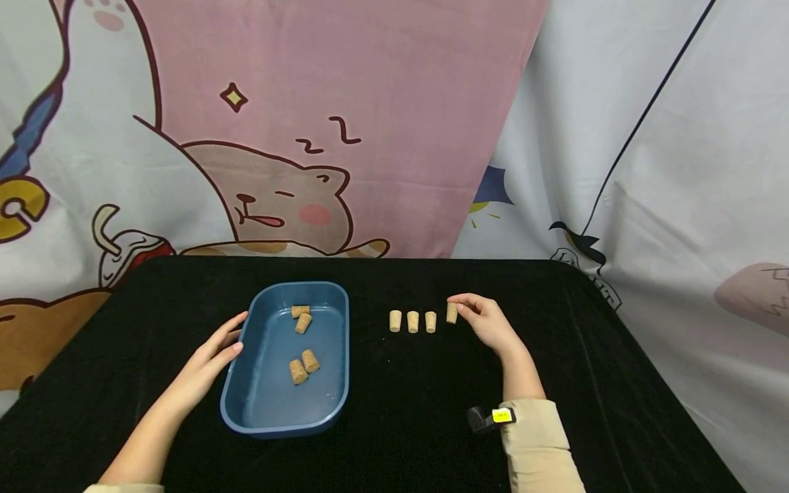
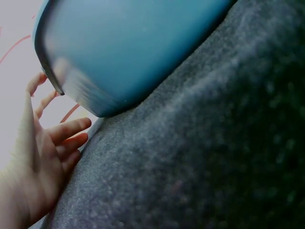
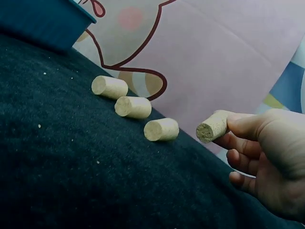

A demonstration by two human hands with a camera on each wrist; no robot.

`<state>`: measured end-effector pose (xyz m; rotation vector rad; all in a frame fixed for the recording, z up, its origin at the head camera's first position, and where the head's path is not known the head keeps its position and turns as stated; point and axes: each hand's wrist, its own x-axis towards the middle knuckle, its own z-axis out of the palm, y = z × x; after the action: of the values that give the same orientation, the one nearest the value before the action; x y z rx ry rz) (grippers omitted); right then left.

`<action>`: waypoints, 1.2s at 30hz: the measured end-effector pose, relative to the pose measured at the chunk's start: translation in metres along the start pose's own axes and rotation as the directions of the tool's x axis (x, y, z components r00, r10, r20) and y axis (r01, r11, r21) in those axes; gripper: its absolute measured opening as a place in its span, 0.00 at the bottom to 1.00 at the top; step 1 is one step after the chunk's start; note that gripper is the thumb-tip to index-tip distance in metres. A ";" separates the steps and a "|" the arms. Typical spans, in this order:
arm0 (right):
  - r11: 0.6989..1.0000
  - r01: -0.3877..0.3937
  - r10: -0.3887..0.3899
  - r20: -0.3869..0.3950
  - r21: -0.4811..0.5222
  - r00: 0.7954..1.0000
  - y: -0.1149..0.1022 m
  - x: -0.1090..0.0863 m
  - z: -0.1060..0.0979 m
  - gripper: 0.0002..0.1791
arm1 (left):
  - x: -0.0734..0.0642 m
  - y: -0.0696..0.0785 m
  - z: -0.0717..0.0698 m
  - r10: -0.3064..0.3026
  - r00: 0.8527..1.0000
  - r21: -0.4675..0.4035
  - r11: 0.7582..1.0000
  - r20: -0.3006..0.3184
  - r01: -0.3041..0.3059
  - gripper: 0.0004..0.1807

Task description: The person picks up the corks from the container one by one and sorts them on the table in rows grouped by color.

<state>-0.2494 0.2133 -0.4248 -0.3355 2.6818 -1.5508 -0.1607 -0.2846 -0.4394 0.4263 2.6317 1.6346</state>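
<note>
My right hand (image 1: 490, 323) pinches a cork (image 1: 452, 313) between thumb and fingers, at the right end of a row. To its left lie three more corks, the nearest cork (image 1: 431, 322) being a short gap away. In the right wrist view the held cork (image 3: 212, 126) shows its end face, tilted. My left hand (image 1: 206, 359) touches the left rim of a blue plastic basin (image 1: 285, 428), fingers spread and fairly straight. Inside the basin lie several corks, two near the far end and two around the middle, such as this cork (image 1: 298, 372).
A black cloth (image 1: 407, 424) covers the table. Behind it hangs a printed curtain (image 1: 419, 123) with cartoon animals. On the right sleeve sits a wrist camera (image 1: 483, 419) with a yellow label.
</note>
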 end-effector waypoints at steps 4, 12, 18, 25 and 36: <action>1.000 0.014 -0.014 0.002 -0.014 1.000 0.007 0.001 0.003 0.14 | 0.000 0.001 0.000 0.002 1.000 -0.002 1.000 0.000 -0.002 0.30; 0.998 0.038 -0.037 0.008 -0.050 0.999 0.014 0.003 0.007 0.13 | 0.001 0.002 0.001 -0.010 1.000 -0.007 1.000 0.001 0.010 0.30; 0.994 0.010 -0.009 0.014 -0.113 1.000 0.015 0.005 0.012 0.13 | 0.000 0.001 0.001 -0.010 1.000 -0.005 1.000 0.000 0.010 0.30; 0.978 -0.029 0.023 -0.031 -0.208 0.999 0.013 0.006 0.015 0.13 | 0.000 0.000 0.000 0.006 1.000 -0.003 1.000 0.003 -0.006 0.29; 0.962 -0.096 0.091 -0.033 -0.257 0.995 0.008 0.004 0.012 0.12 | 0.000 0.001 0.000 -0.008 1.000 -0.006 1.000 0.008 0.008 0.30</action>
<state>-0.2533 0.2060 -0.4377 -0.1939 2.8734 -1.1885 -0.1604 -0.2841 -0.4385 0.4204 2.6188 1.6350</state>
